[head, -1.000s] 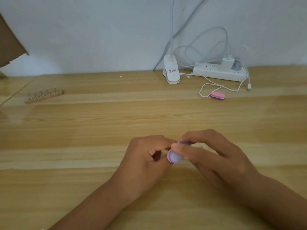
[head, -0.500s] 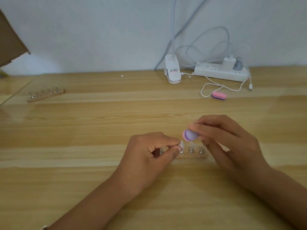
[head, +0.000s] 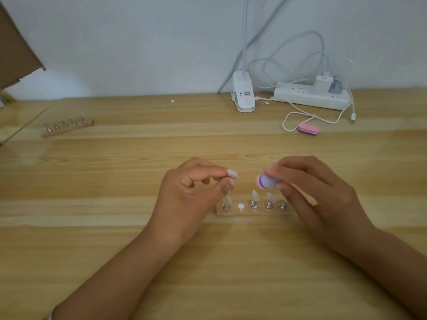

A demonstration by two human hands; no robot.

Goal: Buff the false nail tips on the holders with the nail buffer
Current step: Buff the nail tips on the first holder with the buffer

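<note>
A small wooden holder strip (head: 245,212) lies on the table between my hands, with several metal pegs carrying clear false nail tips (head: 254,195). One peg spot shows only a white pad (head: 241,206). My left hand (head: 191,195) pinches a clear nail tip (head: 232,173) between thumb and forefinger, raised above the strip's left end. My right hand (head: 316,190) grips a purple and pink nail buffer (head: 265,181), held above the strip's right half and apart from the tips.
A second wooden strip with pegs (head: 67,127) lies far left. At the back stand a white lamp clip (head: 243,95) and a power strip (head: 309,95) with cables. Another pink buffer (head: 308,129) lies near the cable loop. Cardboard (head: 16,54) leans at the upper left.
My hands have drawn apart and risen off the strip. The left hand has lifted one nail tip away from its peg, and the right hand has carried the buffer up and right.
</note>
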